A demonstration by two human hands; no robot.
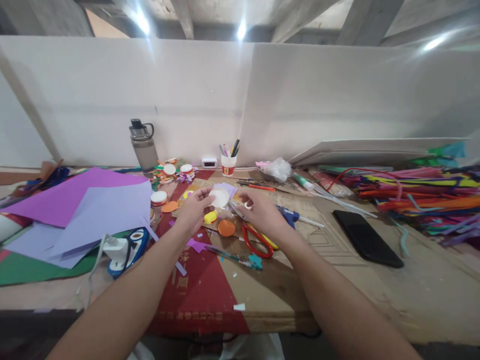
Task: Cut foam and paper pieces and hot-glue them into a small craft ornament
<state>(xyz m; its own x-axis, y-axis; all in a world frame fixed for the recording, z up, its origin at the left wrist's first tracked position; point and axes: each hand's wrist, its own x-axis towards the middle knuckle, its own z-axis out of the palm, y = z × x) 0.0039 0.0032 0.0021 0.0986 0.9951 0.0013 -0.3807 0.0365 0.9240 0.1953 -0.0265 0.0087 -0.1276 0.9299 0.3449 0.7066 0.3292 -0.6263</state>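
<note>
My left hand (195,210) pinches a white disc (219,198) between thumb and fingers. Lavender paper (228,188) shows behind the disc's upper right edge. On the other side, my right hand (260,210) is closed around small scissors (237,208), whose blades point toward the disc; their handle is mostly hidden by the fingers. Below the hands lie a yellow round piece (210,216) and an orange disc (226,228). Under my right wrist rests a red-handled tool (257,242). A pen with a teal star (255,261) lies closer to me.
Purple and lavender sheets (105,215) cover the left side, near a blue power strip (129,252). A bottle (144,147) and a pen cup (228,164) stand along the wall. To the right are a blue glue gun (288,216), a phone (366,237) and colourful pipe cleaners (408,192).
</note>
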